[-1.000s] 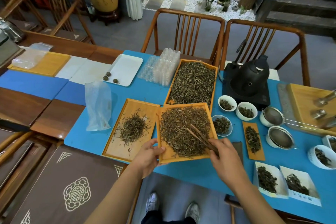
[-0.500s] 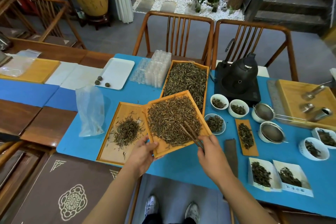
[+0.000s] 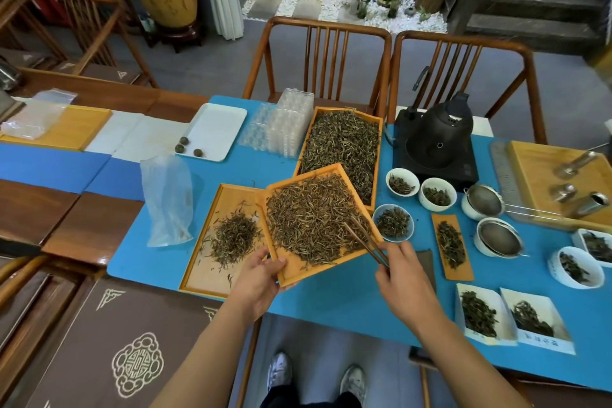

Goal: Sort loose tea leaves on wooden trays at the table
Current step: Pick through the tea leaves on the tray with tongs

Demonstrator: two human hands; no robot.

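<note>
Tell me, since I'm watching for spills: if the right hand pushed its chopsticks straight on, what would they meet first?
Likely the tea leaves heaped on the tilted tray; the chopsticks in the right hand already point into them.

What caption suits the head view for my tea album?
Left hand tilts a tea-filled wooden tray; right hand holds chopsticks.

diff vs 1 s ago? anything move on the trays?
The left hand has turned the full middle tray clockwise, so its far corner now overlaps the big back tray and its left edge overlaps the near-left tray. It keeps its grip on the near corner. The right hand still holds the chopsticks, tips in the leaves. The other trays, bowls and kettle are unmoved.
</note>
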